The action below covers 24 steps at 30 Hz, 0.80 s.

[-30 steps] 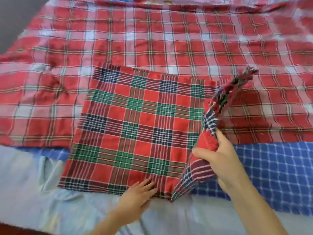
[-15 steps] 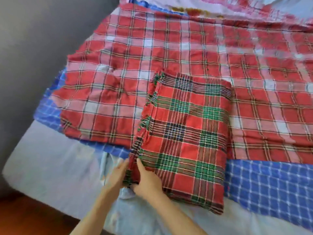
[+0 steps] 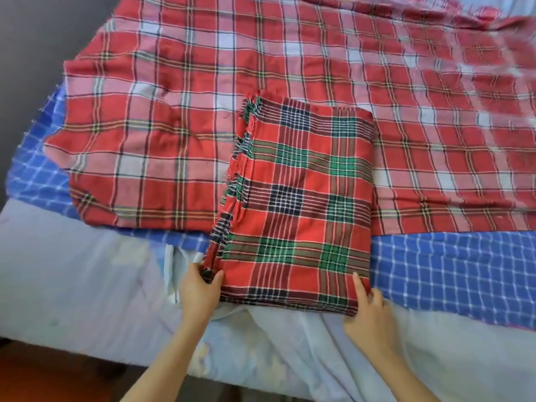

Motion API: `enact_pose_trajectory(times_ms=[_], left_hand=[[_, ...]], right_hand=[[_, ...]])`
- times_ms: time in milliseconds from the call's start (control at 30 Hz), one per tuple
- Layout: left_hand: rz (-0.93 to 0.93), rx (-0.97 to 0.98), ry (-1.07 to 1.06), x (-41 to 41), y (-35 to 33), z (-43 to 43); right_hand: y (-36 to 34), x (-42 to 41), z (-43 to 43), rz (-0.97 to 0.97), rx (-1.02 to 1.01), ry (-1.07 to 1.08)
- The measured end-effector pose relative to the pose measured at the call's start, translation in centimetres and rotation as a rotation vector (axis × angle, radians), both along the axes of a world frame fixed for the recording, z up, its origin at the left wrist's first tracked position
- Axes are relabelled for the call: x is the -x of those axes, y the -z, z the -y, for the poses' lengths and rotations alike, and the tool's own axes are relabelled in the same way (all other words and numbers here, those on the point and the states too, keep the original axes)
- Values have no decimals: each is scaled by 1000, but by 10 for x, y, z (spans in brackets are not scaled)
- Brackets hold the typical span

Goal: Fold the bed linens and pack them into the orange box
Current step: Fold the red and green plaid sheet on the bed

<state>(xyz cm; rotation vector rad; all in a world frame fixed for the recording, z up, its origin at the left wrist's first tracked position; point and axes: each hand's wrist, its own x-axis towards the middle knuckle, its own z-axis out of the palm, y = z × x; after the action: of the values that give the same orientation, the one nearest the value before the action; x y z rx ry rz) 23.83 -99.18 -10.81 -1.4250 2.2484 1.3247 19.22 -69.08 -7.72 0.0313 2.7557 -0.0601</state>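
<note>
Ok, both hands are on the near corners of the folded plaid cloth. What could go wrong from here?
1. The left hand pinches only the near end of the frayed edge; the loose layers farther up could splay open if the right hand lifts too.
2. The folded plaid cloth lies across the red plaid sheet and blue checked sheet, so dragging it may rumple them.

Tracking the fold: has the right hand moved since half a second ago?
Yes. The right hand went rightward along the folded plaid cloth's near edge, from its fringed left corner to the right corner.
</note>
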Motion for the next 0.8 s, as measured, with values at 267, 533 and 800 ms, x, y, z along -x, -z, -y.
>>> enact_pose_trajectory(times_ms=[267, 533, 800], left_hand=[[124, -219, 25, -7, -13, -3], [51, -208, 63, -12, -26, 2], [-5, -271, -5, -52, -85, -2]], right_hand=[[24, -13, 13, -183, 677, 701], [-19, -22, 3, -237, 729, 618], [-64, -81, -25, -215, 747, 422]])
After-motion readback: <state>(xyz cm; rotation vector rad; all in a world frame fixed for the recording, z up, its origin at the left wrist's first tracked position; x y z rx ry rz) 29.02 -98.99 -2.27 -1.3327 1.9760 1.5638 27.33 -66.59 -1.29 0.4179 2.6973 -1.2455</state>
